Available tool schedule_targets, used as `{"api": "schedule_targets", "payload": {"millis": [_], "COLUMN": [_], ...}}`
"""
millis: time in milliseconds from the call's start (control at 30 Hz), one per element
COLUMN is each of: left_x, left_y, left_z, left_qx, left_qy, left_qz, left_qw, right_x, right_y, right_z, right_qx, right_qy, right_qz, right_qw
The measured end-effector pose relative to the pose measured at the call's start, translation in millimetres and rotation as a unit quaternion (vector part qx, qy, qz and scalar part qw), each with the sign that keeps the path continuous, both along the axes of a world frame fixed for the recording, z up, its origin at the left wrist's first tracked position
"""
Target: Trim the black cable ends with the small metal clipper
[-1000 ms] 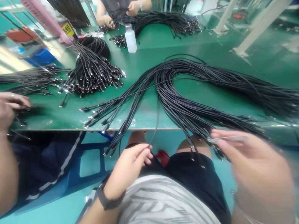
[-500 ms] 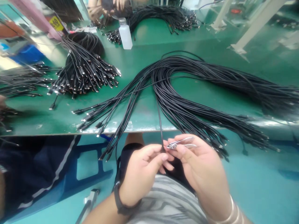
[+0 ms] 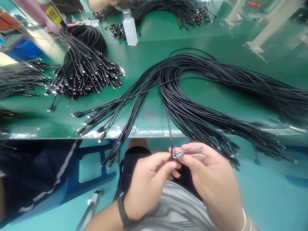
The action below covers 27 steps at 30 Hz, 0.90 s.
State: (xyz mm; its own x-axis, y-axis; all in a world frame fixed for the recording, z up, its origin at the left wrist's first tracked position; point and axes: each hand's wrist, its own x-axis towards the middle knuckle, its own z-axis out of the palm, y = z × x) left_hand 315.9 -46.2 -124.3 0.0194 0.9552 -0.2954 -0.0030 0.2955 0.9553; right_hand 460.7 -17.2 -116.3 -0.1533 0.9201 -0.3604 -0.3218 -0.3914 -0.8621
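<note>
My left hand (image 3: 149,183) is closed, pinching the end of one black cable (image 3: 169,128) that hangs down from the table edge. My right hand (image 3: 209,176) grips a small metal clipper tool (image 3: 189,151), whose jaws meet the cable end right at my left fingertips. Both hands are over my lap, just below the green table (image 3: 149,48). The cable comes from a large looped bundle of black cables (image 3: 204,93) lying across the table, with ends drooping over the front edge.
A second heap of black cables with metal plugs (image 3: 81,70) lies at the left. A white plastic bottle (image 3: 130,27) stands at the back. More cables (image 3: 168,11) lie by another person at the far side. A person in dark clothes (image 3: 36,173) sits to my left.
One second ago my hands were apart, the right one blurred near the cable ends. They came together below the table edge, and the clipper now meets the cable end.
</note>
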Motion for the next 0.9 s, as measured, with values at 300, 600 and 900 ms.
{"api": "schedule_targets", "payload": {"millis": [300, 600, 900], "left_x": [5.6, 5.6, 3.4], "left_y": [3.6, 3.8, 3.9], "left_z": [2.5, -16.8, -18.6], "left_qx": [-0.071, -0.144, -0.127], "left_qy": [-0.090, -0.406, -0.487], "left_qz": [0.017, 0.013, -0.017], "left_qw": [0.993, 0.903, 0.864], "right_x": [2.2, 2.8, 2.9], "right_y": [0.8, -5.8, -5.8], "right_z": [0.3, -3.6, 3.0], "right_qx": [0.020, 0.067, 0.109], "right_qy": [-0.112, -0.045, -0.075], "right_qz": [-0.023, -0.028, -0.010], "right_qw": [0.993, 0.996, 0.991]}}
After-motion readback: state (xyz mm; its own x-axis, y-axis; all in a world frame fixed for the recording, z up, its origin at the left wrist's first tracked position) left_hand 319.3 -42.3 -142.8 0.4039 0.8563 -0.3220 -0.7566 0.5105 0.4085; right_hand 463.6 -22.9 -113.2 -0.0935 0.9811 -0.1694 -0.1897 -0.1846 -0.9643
